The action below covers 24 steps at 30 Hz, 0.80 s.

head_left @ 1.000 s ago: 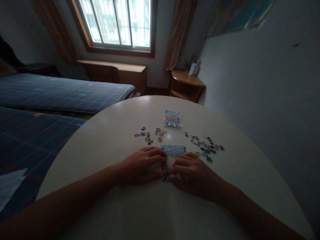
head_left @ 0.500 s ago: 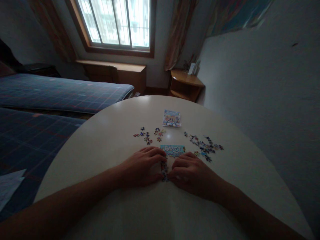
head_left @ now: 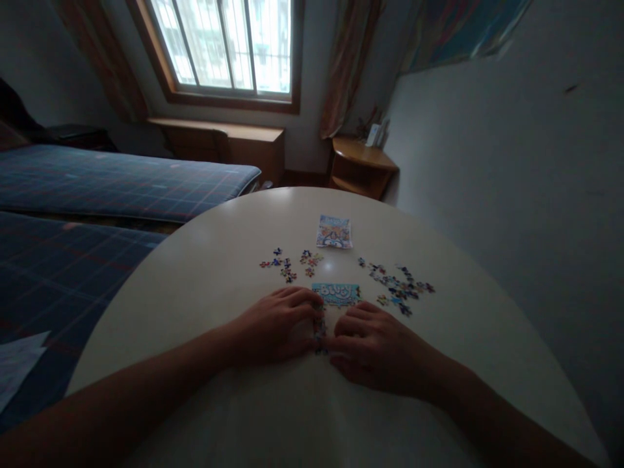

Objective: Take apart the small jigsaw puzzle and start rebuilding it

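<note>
A partly joined jigsaw puzzle lies flat before me: a light blue lettered strip (head_left: 340, 294) along the top and a narrow column of joined pieces (head_left: 319, 327) down the left. My left hand (head_left: 279, 325) is curved about the column's left side, fingertips at its upper corner and thumb near its lower end. My right hand (head_left: 377, 344) is at the right of the column, fingers curled. Its index finger and thumb are closed at a jigsaw piece (head_left: 320, 351) at the bottom of the column, partly hidden by the fingertips.
Loose jigsaw pieces (head_left: 402, 284) lie at the right, with smaller groups of pieces (head_left: 286, 265) at the left. Farther back is a printed picture packet (head_left: 334, 232). All rest on a round white table (head_left: 219, 247). Beds, a desk and a window stand beyond.
My right hand has shifted slightly, its fingers drawn a little back and more curled beside the column's lower end. My left hand has hardly moved.
</note>
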Tool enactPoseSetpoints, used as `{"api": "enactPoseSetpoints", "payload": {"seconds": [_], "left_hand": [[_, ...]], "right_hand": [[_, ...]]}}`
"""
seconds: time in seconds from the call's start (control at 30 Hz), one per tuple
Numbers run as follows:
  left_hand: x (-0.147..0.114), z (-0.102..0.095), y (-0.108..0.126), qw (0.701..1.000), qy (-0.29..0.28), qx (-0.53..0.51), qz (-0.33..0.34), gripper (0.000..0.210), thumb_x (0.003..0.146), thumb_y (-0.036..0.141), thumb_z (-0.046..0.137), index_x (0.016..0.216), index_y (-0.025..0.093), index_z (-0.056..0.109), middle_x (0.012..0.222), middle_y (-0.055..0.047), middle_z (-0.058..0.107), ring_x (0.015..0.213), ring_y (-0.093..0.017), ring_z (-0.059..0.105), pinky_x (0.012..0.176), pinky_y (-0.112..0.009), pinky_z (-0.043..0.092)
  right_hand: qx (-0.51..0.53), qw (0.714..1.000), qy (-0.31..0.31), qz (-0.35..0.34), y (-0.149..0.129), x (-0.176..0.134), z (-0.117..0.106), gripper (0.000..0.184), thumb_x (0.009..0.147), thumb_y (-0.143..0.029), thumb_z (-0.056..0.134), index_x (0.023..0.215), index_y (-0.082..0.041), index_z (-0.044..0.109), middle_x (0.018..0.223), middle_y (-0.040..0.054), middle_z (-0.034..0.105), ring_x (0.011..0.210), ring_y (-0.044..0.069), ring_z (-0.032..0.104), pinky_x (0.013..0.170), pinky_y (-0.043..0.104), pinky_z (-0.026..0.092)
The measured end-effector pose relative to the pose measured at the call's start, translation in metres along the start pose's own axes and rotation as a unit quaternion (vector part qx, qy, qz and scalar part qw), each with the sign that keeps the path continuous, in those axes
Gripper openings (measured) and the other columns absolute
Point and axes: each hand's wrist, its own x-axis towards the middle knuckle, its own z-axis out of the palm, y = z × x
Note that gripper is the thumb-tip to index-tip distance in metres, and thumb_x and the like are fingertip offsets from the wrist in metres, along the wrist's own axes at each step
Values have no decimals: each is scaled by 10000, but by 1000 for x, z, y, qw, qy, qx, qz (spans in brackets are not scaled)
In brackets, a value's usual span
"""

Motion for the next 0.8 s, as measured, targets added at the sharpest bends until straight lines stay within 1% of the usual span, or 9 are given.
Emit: {"api": "enactPoseSetpoints", "payload": {"seconds": [0.07, 0.13, 0.2, 0.37, 0.47, 0.57, 0.67, 0.77, 0.8], "left_hand": [[0, 1, -1, 1000, -6, 4, 2, 273, 884, 302, 648, 1148, 239, 617, 1318, -61, 592, 1231, -242, 545, 1085, -426, 407], [0, 1, -2, 1000, -3, 6, 7, 222, 922, 240, 589, 1140, 241, 633, 1308, -51, 600, 1211, -220, 558, 1076, -407, 418], [0, 1, -4, 1000, 2, 7, 9, 214, 962, 211, 530, 1131, 249, 657, 1298, -40, 611, 1190, -201, 570, 1062, -390, 433], [1, 1, -12, 999, 6, 7, 35, 236, 976, 214, 523, 1140, 271, 683, 1301, -39, 616, 1190, -195, 574, 1064, -389, 445], [2, 1, -16, 999, 12, -8, 52, 262, 971, 212, 531, 1200, 266, 647, 1291, -47, 623, 1194, -191, 570, 1079, -392, 438], [2, -1, -20, 998, 13, -26, 58, 321, 962, 181, 526, 1271, 243, 584, 1298, -68, 614, 1209, -189, 560, 1086, -391, 434], [-1, -9, -28, 998, 45, -9, 42, 293, 961, 176, 518, 1236, 242, 597, 1288, -70, 611, 1189, -187, 563, 1049, -388, 462], [-5, -22, -45, 994, 100, 50, -12, 246, 950, 191, 528, 1165, 240, 639, 1243, -58, 634, 1152, -198, 573, 1009, -408, 483], [-7, -26, -52, 990, 120, 68, -40, 228, 946, 205, 532, 1137, 236, 653, 1211, -58, 649, 1139, -206, 578, 1003, -422, 486]], "right_hand": [[10, 1000, 0, 12, -1, -1, 0, 165, 905, -292, 597, 1043, -264, 682, 953, 27, 678, 876, 181, 612, 856, 364, 435], [28, 999, -1, 16, -3, -1, -2, 177, 894, -294, 610, 1049, -254, 685, 1054, 36, 683, 980, 195, 611, 914, 373, 438], [51, 998, -10, 17, -5, 0, -5, 194, 886, -275, 618, 1065, -240, 684, 1103, 31, 691, 1043, 196, 606, 961, 372, 433], [82, 995, -39, 36, -8, 1, -11, 261, 869, -258, 634, 1126, -241, 674, 1109, 12, 707, 1044, 194, 615, 991, 384, 434], [79, 996, -25, 38, -6, 1, -8, 264, 864, -275, 635, 1120, -217, 667, 1124, 31, 699, 1056, 208, 611, 990, 394, 445], [79, 997, -4, 16, -1, 0, -1, 256, 871, -286, 628, 1110, -199, 658, 1123, 47, 693, 1036, 208, 616, 966, 391, 469], [83, 996, 19, -3, 5, -1, 3, 233, 874, -278, 630, 1092, -201, 659, 1127, 48, 690, 1013, 195, 622, 946, 377, 489], [77, 996, 42, 4, 12, -3, 2, 212, 874, -267, 638, 1078, -213, 662, 1103, 46, 698, 988, 192, 635, 899, 371, 512], [74, 996, 49, 10, 14, -4, 0, 200, 877, -264, 637, 1069, -218, 665, 1086, 46, 702, 977, 190, 641, 888, 370, 517]]}}
